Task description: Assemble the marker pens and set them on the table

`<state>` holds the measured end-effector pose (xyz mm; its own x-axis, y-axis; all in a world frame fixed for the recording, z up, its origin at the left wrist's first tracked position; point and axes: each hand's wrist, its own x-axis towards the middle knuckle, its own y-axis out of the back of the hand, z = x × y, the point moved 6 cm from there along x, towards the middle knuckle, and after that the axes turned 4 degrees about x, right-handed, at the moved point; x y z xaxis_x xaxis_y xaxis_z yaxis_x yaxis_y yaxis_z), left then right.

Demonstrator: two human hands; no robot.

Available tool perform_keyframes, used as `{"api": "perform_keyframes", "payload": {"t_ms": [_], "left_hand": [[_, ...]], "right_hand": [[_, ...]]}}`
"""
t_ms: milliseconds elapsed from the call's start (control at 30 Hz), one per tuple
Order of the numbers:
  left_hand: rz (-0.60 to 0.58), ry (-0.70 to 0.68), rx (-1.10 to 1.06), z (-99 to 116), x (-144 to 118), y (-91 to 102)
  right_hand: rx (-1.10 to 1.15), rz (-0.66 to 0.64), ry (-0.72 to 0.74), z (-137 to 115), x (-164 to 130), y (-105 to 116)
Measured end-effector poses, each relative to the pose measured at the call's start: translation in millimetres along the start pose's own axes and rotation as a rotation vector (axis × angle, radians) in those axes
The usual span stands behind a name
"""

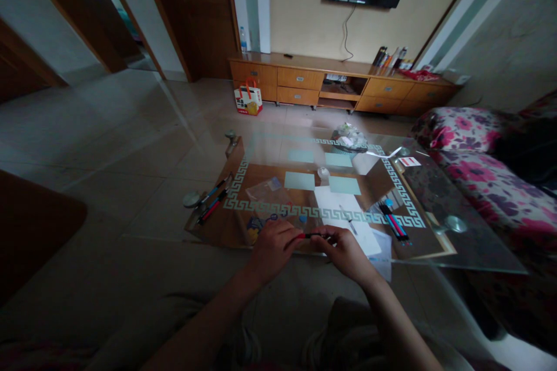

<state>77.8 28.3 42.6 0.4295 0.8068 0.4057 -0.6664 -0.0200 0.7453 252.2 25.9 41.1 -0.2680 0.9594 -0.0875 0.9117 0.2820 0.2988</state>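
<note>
My left hand [272,248] and my right hand [343,252] meet over the near edge of a glass coffee table [461,252]. Between them they hold one thin pen [314,236], dark with a red end toward the left hand. Each hand pinches one end. White paper sheets [337,206] lie on the glass just beyond the right hand. A bunch of pens [394,221] lies to the right of the paper, and a second bunch of pens [213,202] lies at the table's left edge.
Several pale blue cards [300,181] lie mid-table, with a small clear bag [263,190] and a crumpled plastic bag [348,136] farther back. A floral sofa [483,168] stands at right. A wooden TV cabinet [339,84] lines the far wall, a paper carrier bag [248,98] beside it.
</note>
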Motion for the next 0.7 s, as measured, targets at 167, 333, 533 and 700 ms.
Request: {"api": "perform_keyframes", "payload": {"t_ms": [167,333,533,700], "left_hand": [[-0.016,-0.022,0.030,0.5,-0.7,-0.4],[-0.021,-0.034,0.044,1.3,-0.7,-0.2],[-0.017,-0.061,0.047,2.7,-1.7,0.8],[-0.031,-0.063,0.041,4.6,-1.6,1.5]], "right_hand": [[-0.024,-0.013,0.011,-3.2,-1.4,-0.3],[-0.045,-0.025,0.015,-4.1,-2.0,-1.4],[-0.062,-0.045,0.035,-7.8,-3.8,-2.4],[-0.055,-0.060,0.036,-8.4,-4.0,-3.6]]}}
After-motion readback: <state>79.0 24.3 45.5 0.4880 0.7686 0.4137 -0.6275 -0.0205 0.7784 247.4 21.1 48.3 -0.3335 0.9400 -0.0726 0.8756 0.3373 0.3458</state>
